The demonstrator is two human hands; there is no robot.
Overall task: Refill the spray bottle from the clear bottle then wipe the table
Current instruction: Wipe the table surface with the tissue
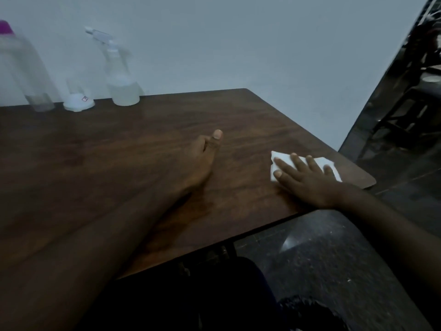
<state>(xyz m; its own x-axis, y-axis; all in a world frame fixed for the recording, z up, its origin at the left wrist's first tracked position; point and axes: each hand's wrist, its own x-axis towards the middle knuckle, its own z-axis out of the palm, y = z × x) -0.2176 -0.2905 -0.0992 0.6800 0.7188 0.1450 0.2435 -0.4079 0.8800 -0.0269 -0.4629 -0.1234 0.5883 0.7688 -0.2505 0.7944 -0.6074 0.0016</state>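
While the right hand (307,177) presses a folded white paper tissue (281,163) flat with fingers spread, near the right corner of the dark wooden table (119,151), the left hand (205,151) rests loosely curled, holding nothing. Tissue judged thin, soft, tear-prone when wet: best held under a flat palm. Translucent plastic spray bottle (121,77) and purple-capped clear bottle (26,68) stand by the wall.
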